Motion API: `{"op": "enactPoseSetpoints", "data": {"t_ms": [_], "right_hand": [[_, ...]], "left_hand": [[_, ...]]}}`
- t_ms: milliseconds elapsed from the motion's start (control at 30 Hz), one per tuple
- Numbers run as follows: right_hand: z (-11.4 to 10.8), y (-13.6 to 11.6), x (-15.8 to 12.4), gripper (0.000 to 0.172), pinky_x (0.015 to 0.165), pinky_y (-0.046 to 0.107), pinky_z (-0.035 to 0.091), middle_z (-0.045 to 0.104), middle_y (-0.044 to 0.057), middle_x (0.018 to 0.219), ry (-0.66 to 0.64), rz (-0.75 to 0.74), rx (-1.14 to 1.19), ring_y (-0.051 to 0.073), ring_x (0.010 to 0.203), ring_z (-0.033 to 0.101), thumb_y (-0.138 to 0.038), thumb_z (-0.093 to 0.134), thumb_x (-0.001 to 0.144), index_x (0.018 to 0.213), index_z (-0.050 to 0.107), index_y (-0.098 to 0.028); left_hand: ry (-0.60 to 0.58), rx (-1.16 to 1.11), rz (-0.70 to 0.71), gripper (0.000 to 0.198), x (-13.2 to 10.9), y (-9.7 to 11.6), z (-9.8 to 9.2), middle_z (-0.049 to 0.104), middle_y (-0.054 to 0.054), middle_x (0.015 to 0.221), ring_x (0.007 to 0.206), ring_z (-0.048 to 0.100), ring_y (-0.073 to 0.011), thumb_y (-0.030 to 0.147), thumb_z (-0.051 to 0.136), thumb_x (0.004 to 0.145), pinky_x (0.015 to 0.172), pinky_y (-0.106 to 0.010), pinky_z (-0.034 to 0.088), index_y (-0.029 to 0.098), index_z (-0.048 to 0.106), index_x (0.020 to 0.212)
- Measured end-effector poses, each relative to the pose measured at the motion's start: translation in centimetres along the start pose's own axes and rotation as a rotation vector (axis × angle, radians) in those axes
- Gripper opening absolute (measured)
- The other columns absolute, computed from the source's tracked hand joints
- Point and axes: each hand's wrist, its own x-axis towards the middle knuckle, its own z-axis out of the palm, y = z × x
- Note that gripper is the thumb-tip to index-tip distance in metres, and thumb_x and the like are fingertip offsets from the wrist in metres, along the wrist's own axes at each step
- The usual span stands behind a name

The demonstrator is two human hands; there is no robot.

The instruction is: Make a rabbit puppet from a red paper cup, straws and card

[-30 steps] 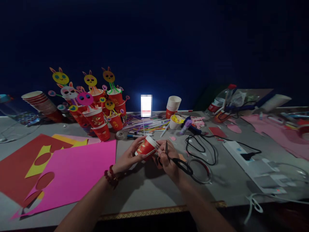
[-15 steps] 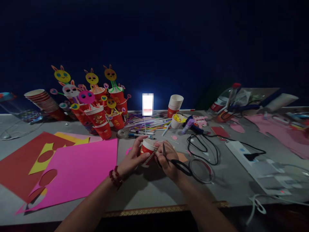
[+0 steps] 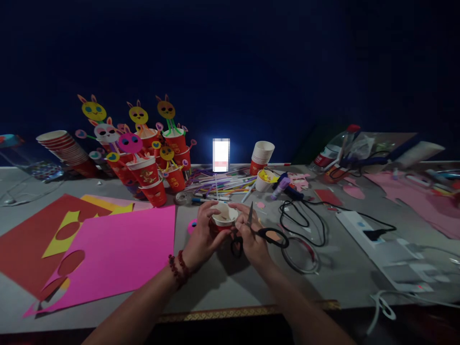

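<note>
Between the hands (image 3: 206,234), the red cup (image 3: 224,214), tilted sideways a second ago, has turned nearly upright, mouth upward; more of the scissors (image 3: 250,214) now shows

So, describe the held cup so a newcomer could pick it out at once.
On the grey table, find the bright pink sheet. To its right, the left hand grips the cup. Unlike the other cups, it is held, with scissors in the right hand alongside.

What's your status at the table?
Left hand holding red paper cup, mouth up. Right hand holding scissors, beside cup. Power strip apart from both hands.
</note>
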Motion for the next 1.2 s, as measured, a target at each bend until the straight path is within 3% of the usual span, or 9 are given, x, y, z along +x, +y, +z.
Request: {"op": "enactPoseSetpoints", "data": {"t_ms": [200,367,700,867,1067,1200], "right_hand": [[-0.8,-1.2,0.4,0.020,0.102,0.047,0.037,0.062,0.007,0.118,-0.055,-0.154,-0.132,0.028,0.117,0.049,-0.018,0.046,0.088,0.070,0.054,-0.022],[-1.2,-1.1,0.7,0.020,0.105,0.052,0.035,0.065,0.007,0.110,-0.123,-0.338,-0.225,0.026,0.111,0.053,-0.019,0.042,0.088,0.072,0.053,-0.023],[-1.7,-0.4,1.5,0.013,0.113,0.055,0.032,0.070,0.005,0.112,-0.249,-0.622,-0.465,0.024,0.107,0.058,-0.018,0.049,0.089,0.088,0.061,-0.023],[-1.8,0.3,1.7,0.012,0.112,0.055,0.033,0.070,0.006,0.115,-0.317,-0.748,-0.548,0.025,0.110,0.057,-0.021,0.052,0.091,0.084,0.061,-0.022],[-1.7,1.0,1.7,0.010,0.108,0.054,0.037,0.068,0.007,0.115,-0.361,-0.765,-0.579,0.026,0.108,0.055,-0.023,0.055,0.090,0.082,0.060,-0.022],[-1.2,0.5,1.4,0.011,0.107,0.050,0.039,0.068,0.005,0.108,-0.302,-0.648,-0.435,0.024,0.104,0.056,-0.018,0.049,0.089,0.086,0.059,-0.024]], "left_hand": [[-0.055,-0.162,-0.099,0.035,0.1,0.0,-0.2,0.046,-0.010,0.131,0.127,0.043,-0.0270,0.027,0.062,0.087,0.107,-0.043,0.034,0.026,0.049,0.119],[-0.148,-0.096,-0.130,0.045,0.5,0.4,-0.9,0.048,-0.009,0.136,0.128,0.044,-0.0256,0.030,0.056,0.092,0.110,-0.041,0.032,0.028,0.045,0.135],[-0.268,-0.071,-0.275,0.052,0.9,0.8,-1.9,0.047,-0.008,0.147,0.136,0.040,-0.0254,0.036,0.055,0.091,0.115,-0.043,0.028,0.027,0.044,0.141],[-0.309,-0.092,-0.274,0.051,0.9,0.6,-2.3,0.046,-0.007,0.148,0.136,0.041,-0.0248,0.036,0.056,0.091,0.115,-0.041,0.030,0.028,0.046,0.141],[-0.312,-0.107,-0.334,0.051,0.8,0.2,-2.6,0.049,-0.006,0.146,0.135,0.043,-0.0262,0.038,0.058,0.089,0.114,-0.044,0.032,0.027,0.049,0.138],[-0.333,-0.045,-0.326,0.050,0.9,0.5,-2.7,0.052,-0.007,0.144,0.133,0.046,-0.0255,0.039,0.056,0.090,0.113,-0.043,0.034,0.027,0.049,0.138]]}}
